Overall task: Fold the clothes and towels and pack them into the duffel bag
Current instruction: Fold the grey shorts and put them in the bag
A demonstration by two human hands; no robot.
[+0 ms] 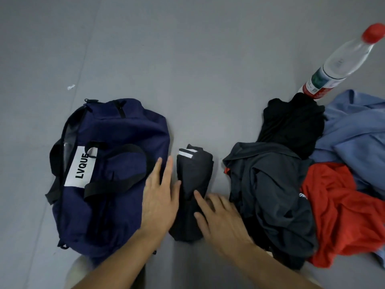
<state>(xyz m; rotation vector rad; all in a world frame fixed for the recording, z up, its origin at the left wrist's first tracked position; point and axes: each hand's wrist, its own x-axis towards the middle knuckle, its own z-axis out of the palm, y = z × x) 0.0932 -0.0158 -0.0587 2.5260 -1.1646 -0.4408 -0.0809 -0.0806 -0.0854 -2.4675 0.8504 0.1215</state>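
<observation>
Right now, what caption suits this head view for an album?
Left hand and right hand touch a folded dark garment between a navy duffel bag and a heap of unfolded clothes.

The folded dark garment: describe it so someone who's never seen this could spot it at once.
Start from the navy duffel bag on the left. Just right of it, between the bag and the loose pile of clothes, lies the folded dark garment. It alone is a neat bundle, with two white stripes at its far end.
</observation>
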